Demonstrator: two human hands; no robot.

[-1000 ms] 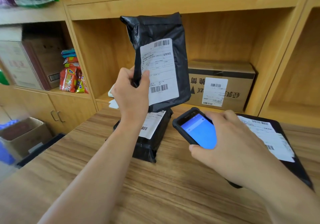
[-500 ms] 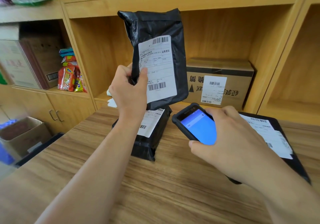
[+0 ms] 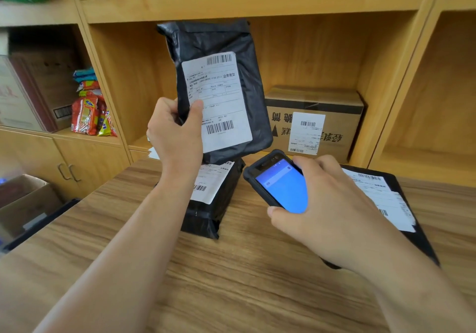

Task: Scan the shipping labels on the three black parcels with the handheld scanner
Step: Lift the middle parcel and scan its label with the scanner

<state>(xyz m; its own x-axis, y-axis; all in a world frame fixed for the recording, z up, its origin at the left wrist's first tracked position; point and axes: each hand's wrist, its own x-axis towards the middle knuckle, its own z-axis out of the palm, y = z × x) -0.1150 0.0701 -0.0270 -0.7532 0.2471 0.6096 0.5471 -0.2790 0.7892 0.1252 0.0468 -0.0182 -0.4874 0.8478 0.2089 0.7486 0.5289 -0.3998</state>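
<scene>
Frame centre: left hand [image 3: 175,137] pinches upright parcel [image 3: 219,85] by its edge, label facing camera. Right hand [image 3: 332,209] wraps scanner [image 3: 278,180], lower right, aimed upward. Two parcels, centre [image 3: 213,204] and right [image 3: 401,204], lie on table [image 3: 231,281]. Scans completed: cannot tell.

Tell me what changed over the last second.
Little changed. The left hand kept the upright black parcel raised, label facing the camera. The right hand brought the handheld scanner slightly nearer that parcel. The two other parcels stayed flat on the wooden table.
</scene>
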